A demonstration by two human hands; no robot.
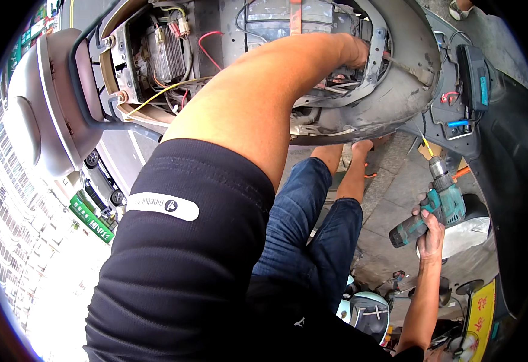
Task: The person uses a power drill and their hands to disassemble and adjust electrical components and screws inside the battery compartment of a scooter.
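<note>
My left hand (354,51) reaches into the opened body of an electric scooter (406,36), at the front rim of its under-seat bay. Its fingers are hidden behind the frame and wires there. Close by lies a grey battery-like block (270,13) under an orange strap (296,17). Off to the right, my right hand (431,238) is closed round the grip of a teal cordless drill (450,204). A long thin bit with a yellow shank (427,145) sits in its chuck, pointing up toward the scooter's footboard (442,130).
A finned controller (170,57) with loose wires sits in the rear bay. A silver tail box (46,108) and dark rack bar (80,78) stand left. On the footboard are a black case (474,78) and a blue-handled tool (459,123). Other scooters crowd the lower right.
</note>
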